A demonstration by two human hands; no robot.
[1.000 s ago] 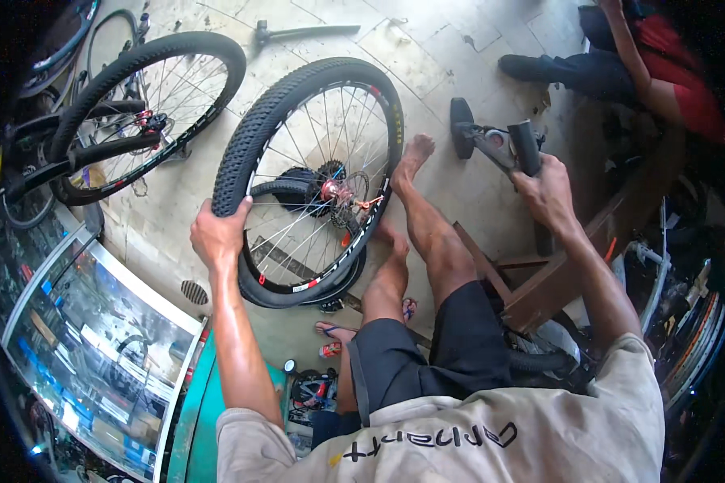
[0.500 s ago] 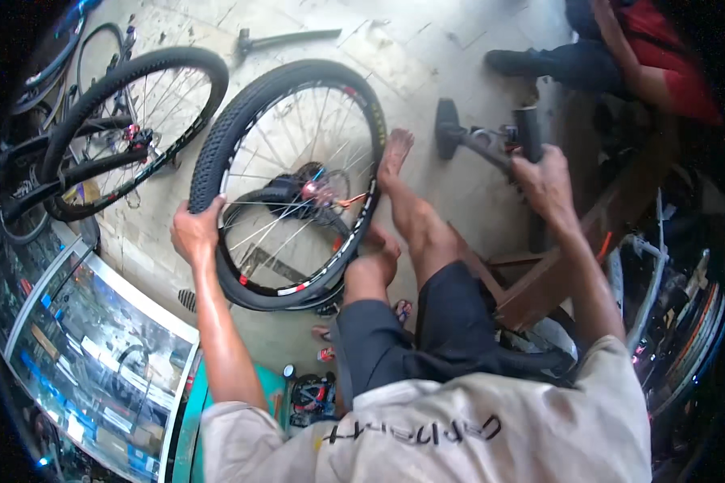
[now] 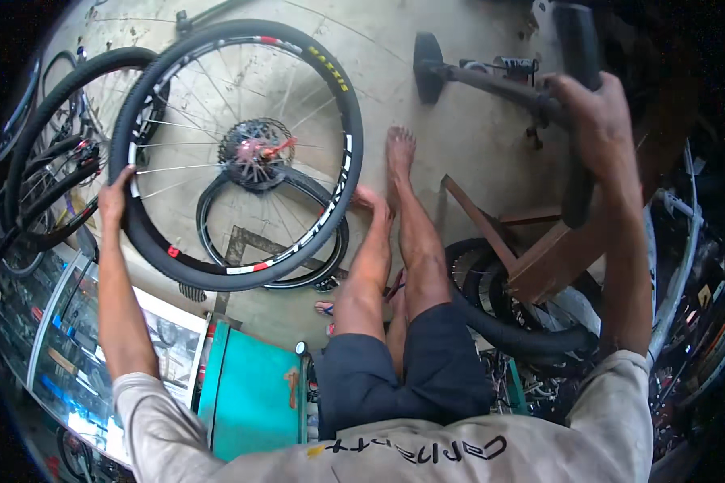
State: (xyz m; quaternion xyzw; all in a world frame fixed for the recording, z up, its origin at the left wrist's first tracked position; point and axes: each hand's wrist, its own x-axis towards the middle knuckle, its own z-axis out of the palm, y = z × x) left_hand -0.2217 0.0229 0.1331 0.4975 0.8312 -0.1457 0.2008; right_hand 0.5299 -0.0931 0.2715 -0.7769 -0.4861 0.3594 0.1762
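A bicycle wheel (image 3: 354,153) with a black knobbly tyre and a gear cluster (image 3: 256,154) at its hub stands tilted in front of me. My left hand (image 3: 114,197) grips its left edge, thumb over the rim. In my right hand (image 3: 596,113) is the black T-handle of what looks like a floor pump (image 3: 499,87). Its shaft runs away to the left, down to a black base (image 3: 428,68) on the floor. Whether a hose joins pump and wheel I cannot tell. My left foot (image 3: 370,198) is close against the tyre's right side.
Behind the wheel lies another wheel (image 3: 340,245). A bicycle (image 3: 56,165) lies at far left, above a glass display case (image 3: 97,346). A teal box (image 3: 254,386) is near my left side. Brown wooden pieces (image 3: 552,258) and a tyre (image 3: 532,338) are at right.
The wheel has turned more face-on and shifted left with my left hand. My right hand and the pump handle have risen closer to me. The other person has left the view.
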